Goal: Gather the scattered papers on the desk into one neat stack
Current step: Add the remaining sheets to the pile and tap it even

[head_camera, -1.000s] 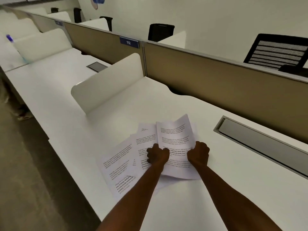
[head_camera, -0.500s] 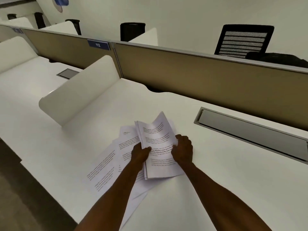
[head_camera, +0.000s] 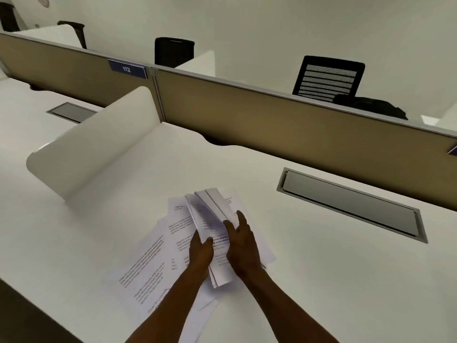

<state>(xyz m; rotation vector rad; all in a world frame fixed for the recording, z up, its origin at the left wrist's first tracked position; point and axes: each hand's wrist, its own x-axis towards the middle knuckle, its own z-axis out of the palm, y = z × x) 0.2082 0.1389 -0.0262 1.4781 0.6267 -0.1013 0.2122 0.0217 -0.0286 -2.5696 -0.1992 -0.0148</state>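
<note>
Both hands meet over the white bench: we see our left hand curled around the lower left edge of a bundle of papers, thumb on top, while our right hand presses flat against its right side, fingers loosely spread. That bundle is tipped up on edge and blurred. More printed sheets lie fanned flat on the bench beneath and to the left, some reaching its near edge. A recessed grey cable tray, lid closed, sits well to the right. A curved white divider stands to the left, a tan partition with a "112" tag runs behind, and black chairs stand beyond.
</note>
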